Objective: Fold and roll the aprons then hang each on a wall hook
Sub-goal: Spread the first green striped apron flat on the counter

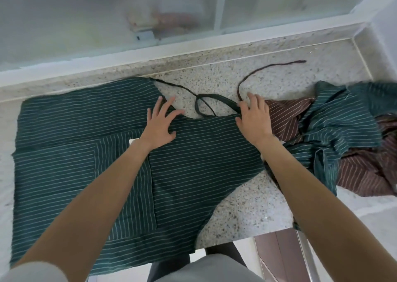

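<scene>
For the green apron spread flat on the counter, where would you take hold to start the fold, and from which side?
Take the green apron at the two bib corners, where the left hand and right hand already rest flat. Come from above at the far edge: the bib is narrow, lies flat, and the neck loop marks its top.

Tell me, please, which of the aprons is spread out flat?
The green apron under both hands, left and right; the others, green and brown, lie crumpled in the pile to the right.

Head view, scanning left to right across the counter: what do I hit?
Flat green apron → left hand → neck loop → right hand → heap of brown and green aprons.
</scene>
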Tool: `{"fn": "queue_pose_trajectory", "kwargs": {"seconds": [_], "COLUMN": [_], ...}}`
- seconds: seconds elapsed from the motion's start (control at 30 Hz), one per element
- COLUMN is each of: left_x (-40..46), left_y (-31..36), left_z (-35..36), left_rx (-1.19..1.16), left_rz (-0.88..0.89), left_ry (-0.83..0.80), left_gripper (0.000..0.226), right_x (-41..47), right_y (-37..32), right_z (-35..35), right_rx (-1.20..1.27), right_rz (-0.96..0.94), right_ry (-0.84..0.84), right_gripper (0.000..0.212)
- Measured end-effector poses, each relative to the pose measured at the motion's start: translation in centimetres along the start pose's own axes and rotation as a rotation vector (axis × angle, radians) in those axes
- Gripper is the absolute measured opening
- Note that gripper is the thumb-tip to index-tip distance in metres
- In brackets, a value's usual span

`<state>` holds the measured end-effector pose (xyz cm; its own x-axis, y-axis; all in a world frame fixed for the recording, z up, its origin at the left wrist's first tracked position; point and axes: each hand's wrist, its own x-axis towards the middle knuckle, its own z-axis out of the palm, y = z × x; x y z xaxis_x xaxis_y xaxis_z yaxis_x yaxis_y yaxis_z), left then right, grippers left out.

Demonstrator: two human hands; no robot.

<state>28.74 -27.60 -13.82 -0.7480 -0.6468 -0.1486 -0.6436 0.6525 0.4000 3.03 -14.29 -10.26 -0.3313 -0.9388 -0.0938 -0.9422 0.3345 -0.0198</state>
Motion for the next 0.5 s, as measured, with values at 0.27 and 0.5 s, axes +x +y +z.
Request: {"fn": "queue_pose_trajectory", "kwargs": {"seconds": [0.27, 0.5], "left_x": [-8.1, -23.8], "left_y": [1.2, 1.7], "left_z": [1.1, 3.2], "left_rx": [-0.142, -0.102], "left_rz": [-0.128, -0.427], "left_ry": [0.204, 0.137], "left_gripper": [0.046, 0.046], "right_x": [-9.6, -17.9], "right_y": [-7.2, -15.4], "right_z": [1.3, 3.9], "right_rx": [0.302, 0.364], "right_rz": [-0.458, -0.823], "right_ry": [0.056, -0.117], "right_gripper": [0.027, 0.024]}}
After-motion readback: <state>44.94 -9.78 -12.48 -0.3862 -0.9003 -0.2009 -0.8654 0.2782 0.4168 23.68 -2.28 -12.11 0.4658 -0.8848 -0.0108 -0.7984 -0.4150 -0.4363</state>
